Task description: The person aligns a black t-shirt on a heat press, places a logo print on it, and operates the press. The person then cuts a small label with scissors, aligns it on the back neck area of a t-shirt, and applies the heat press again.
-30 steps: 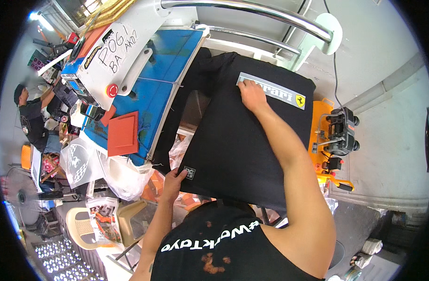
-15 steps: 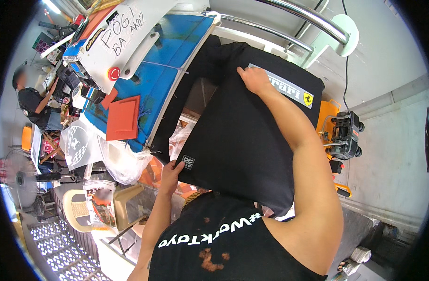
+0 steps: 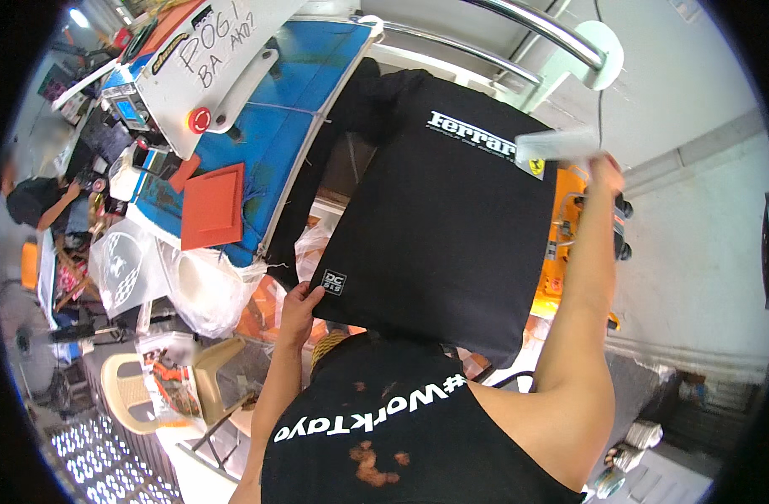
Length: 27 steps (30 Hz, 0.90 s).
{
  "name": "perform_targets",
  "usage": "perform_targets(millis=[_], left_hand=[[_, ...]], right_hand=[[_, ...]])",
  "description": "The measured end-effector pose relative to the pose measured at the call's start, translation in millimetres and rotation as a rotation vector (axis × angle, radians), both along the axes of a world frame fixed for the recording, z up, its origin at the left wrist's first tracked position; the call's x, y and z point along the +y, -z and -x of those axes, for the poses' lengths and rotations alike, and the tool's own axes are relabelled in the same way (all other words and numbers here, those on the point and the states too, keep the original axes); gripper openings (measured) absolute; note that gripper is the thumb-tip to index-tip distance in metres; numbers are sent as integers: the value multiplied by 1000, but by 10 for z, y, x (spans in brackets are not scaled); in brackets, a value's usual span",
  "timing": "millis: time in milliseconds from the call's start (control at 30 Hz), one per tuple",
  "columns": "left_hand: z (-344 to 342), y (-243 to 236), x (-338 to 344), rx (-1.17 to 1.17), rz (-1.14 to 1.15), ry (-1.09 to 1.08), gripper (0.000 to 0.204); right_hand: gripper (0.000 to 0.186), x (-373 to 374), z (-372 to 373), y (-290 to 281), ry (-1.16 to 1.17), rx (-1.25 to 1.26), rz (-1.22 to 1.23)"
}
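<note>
A black garment [image 3: 435,227], probably a shirt, lies spread flat over a board in front of me. White lettering with a small yellow shield emblem runs along its far edge, and a small square print marks its near left corner. My left hand [image 3: 299,304] is closed on that corner, thumb on top of the cloth. Past the far right edge, my right hand [image 3: 607,175] grips a strip of clear transfer film [image 3: 561,144], blurred by motion. The film's left end still overlaps the cloth around the shield emblem; the rest has lifted off the lettering.
To the left, a blue-topped table [image 3: 292,92] carries a white machine [image 3: 208,63] with a red stop button and red pads [image 3: 212,207]. Metal rails [image 3: 519,25] cross the far side. An orange machine [image 3: 561,244] stands right; a beige chair [image 3: 124,391] and fan stand left. Another person [image 3: 40,202] works far left.
My right hand has swung right, from the lettering to beyond the garment's edge, pulling the film off most of the print. My left hand keeps hold of the near left corner.
</note>
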<state>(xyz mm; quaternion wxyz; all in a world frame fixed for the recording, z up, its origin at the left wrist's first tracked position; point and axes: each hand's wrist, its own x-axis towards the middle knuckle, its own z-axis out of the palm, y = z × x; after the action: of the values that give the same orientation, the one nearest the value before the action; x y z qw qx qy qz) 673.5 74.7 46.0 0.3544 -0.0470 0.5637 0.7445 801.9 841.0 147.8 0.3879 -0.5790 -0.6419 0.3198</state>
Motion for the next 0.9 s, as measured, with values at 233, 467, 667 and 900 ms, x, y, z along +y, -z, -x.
perform_targets(millis=[233,467,667,900], left_hand=[[48,-145,-232,36,-39,140,31],[180,-371,-94,219,-97,353,34],[253,-432,-97,190,-213,421,34],[255,-200,-130,92,-229,387,36]], right_hand=[[20,-1593,-1699,-1774,481,-270,-635],[7,-4594,-441,-688,-572,-459,-451],[40,-6443,562,-23,-909,-169,-116],[22,-6316,539,290,-701,-92,-93]])
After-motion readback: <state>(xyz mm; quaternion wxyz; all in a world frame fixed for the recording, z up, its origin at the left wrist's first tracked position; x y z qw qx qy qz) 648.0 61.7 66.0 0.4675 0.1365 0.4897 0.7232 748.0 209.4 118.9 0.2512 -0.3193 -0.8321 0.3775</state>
